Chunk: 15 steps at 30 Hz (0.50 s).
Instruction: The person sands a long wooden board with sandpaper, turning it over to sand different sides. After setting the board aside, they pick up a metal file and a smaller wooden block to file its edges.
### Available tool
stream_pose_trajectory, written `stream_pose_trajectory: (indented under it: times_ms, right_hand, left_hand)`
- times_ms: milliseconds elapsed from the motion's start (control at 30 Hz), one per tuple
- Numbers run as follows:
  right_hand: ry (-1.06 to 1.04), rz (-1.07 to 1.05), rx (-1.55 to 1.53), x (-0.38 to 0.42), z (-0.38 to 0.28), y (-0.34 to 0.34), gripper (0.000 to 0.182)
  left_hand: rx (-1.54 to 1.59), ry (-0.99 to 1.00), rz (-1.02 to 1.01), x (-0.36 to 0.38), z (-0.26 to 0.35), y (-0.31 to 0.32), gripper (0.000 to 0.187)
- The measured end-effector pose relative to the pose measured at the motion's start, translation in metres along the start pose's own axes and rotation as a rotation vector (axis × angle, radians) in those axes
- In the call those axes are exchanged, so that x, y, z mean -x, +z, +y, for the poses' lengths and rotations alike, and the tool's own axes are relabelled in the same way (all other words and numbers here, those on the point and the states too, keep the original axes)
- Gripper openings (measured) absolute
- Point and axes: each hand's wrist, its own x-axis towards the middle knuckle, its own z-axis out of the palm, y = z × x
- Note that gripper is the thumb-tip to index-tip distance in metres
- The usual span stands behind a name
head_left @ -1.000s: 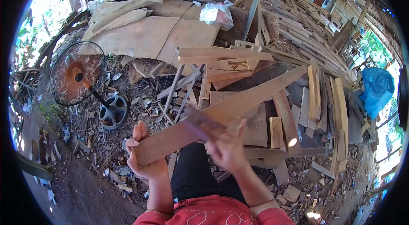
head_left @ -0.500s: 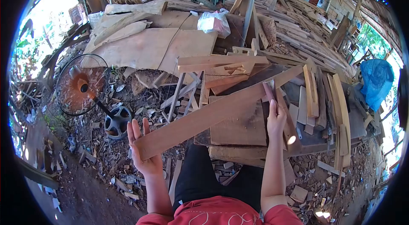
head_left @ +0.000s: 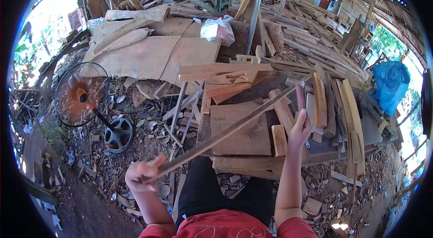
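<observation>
A long board (head_left: 230, 130) slants up to the right across the workbench, its narrow edge turned to the camera. My left hand (head_left: 143, 175) is closed round its lower left end. In my right hand (head_left: 300, 129) is a tool with a reddish-brown handle (head_left: 300, 96); its metal top lies close to the board's far end, and whether they touch is unclear. Under the board, a flat brown wooden panel (head_left: 241, 129) rests on the workbench (head_left: 205, 132), beside a small wooden block (head_left: 279, 140).
A fan (head_left: 85, 98) stands on the littered ground at left. Stacked wood pieces (head_left: 225, 73) lie at the bench's back, long strips (head_left: 354, 125) at right. A blue plastic sheet (head_left: 391, 87) hangs at far right. A white plastic bag (head_left: 217, 30) sits farther back.
The board has turned from its broad face to its narrow edge. My left hand has gone from spread fingers under it to a closed grip, lower and farther left. The view has shifted slightly.
</observation>
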Motion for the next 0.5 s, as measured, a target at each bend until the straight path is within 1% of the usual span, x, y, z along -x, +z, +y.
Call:
stream_pose_trajectory:
  times_ms: [33, 67, 100, 133, 200, 233, 300, 367, 400, 433, 467, 500]
  right_hand:
    - [-0.146, -0.092, 0.089, -0.004, 0.002, -0.002, 0.034]
    - [-0.291, -0.186, 0.179, -0.006, 0.006, -0.006, 0.032]
    - [-0.289, -0.339, 0.048, -0.006, 0.012, -0.010, 0.037]
    - [-0.288, -0.338, 0.052, -0.005, -0.011, -0.007, 0.037]
    - [-0.558, -0.691, 0.494, -0.002, -0.056, 0.000, 0.048]
    - [-0.560, -0.692, 0.492, -0.002, -0.050, 0.001, 0.048]
    - [-0.729, -0.559, 0.629, -0.003, -0.034, 0.002, 0.050]
    - [-0.736, -0.584, 0.582, -0.006, -0.030, 0.008, 0.047]
    - [-0.742, -0.603, 0.537, -0.007, -0.030, 0.011, 0.045]
    - [-0.743, -0.618, 0.550, -0.008, -0.032, 0.014, 0.040]
    - [-0.738, -0.610, 0.555, -0.007, -0.031, 0.013, 0.040]
    - [-0.753, -0.596, 0.524, -0.007, -0.026, 0.014, 0.037]
  left_hand:
    - [0.067, 0.003, -0.147, -0.017, 0.002, 0.004, 0.071]
    - [0.073, 0.002, -0.149, -0.029, 0.007, 0.003, 0.071]
    - [0.022, -0.053, -0.322, -0.038, 0.012, 0.002, 0.074]
    - [-0.032, -0.106, -0.495, -0.045, 0.016, 0.002, 0.076]
    - [-0.043, -0.128, -0.512, -0.052, 0.020, 0.006, 0.074]
    - [-0.050, -0.124, -0.536, -0.057, 0.021, 0.007, 0.075]
    - [-0.059, -0.120, -0.559, -0.061, 0.020, 0.009, 0.076]
    - [-0.038, -0.087, -0.608, -0.064, 0.017, 0.011, 0.083]
    - [-0.031, -0.090, -0.614, -0.061, 0.017, 0.010, 0.083]
    - [-0.099, -0.081, -0.570, -0.053, 0.016, 0.007, 0.087]
    - [-0.169, -0.067, -0.525, -0.044, 0.016, 0.002, 0.091]
    - [-0.206, -0.097, -0.512, -0.042, 0.019, -0.001, 0.100]
